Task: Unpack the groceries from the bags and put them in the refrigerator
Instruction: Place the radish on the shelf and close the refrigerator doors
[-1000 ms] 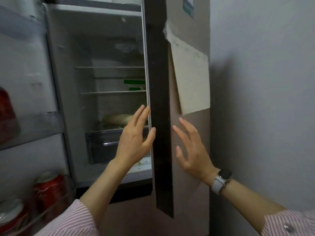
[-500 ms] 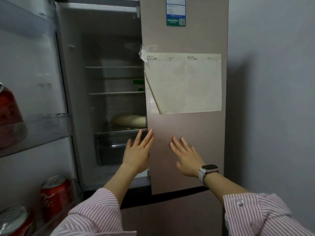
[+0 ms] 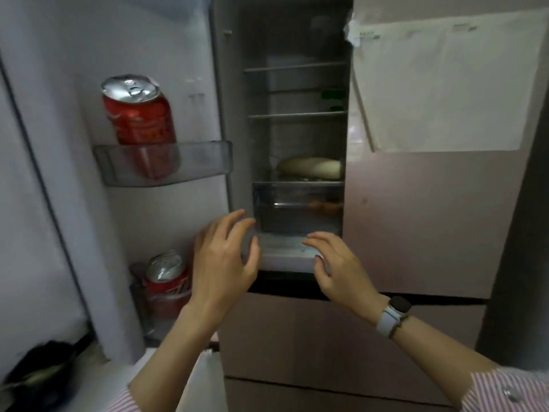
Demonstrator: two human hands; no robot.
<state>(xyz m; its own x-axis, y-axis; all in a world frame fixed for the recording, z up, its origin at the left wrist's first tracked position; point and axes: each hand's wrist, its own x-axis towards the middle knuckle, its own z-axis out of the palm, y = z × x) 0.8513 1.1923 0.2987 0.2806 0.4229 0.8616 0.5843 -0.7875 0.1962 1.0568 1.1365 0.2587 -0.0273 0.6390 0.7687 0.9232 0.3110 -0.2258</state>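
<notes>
The refrigerator (image 3: pixel 430 221) stands directly ahead, its left door (image 3: pixel 59 144) swung wide and its right door (image 3: pixel 430 221) shut. Both hands are raised in front of the exposed compartment, apart from each other and holding nothing. The left hand (image 3: pixel 225 260) has its fingers spread and loosely bent, set before the inner edge of the left door; whether it touches anything cannot be told. The right hand (image 3: pixel 338 269) hangs with fingers relaxed and slightly curved, just before the bottom ledge of the compartment, beside the edge of the shut door. A watch (image 3: pixel 395 315) with a pale strap sits on the right wrist, and both sleeves are pink-striped. Above the hands a clear drawer (image 3: pixel 297 206) holds something orange, blurred. On the shelf over it lies 1 pale, long vegetable (image 3: pixel 309 169). 2 wire shelves (image 3: pixel 297 114) sit higher up. The left door carries 2 red cans: the upper can (image 3: pixel 138 120) stands in a clear door bin (image 3: pixel 166 165), the lower can (image 3: pixel 166 281) in a bin near the left hand. A paper sheet (image 3: pixel 445 84) is taped to the right door. A dark bag (image 3: pixel 41 373) lies at bottom left. A grey wall (image 3: pixel 523 263) borders the right side.
</notes>
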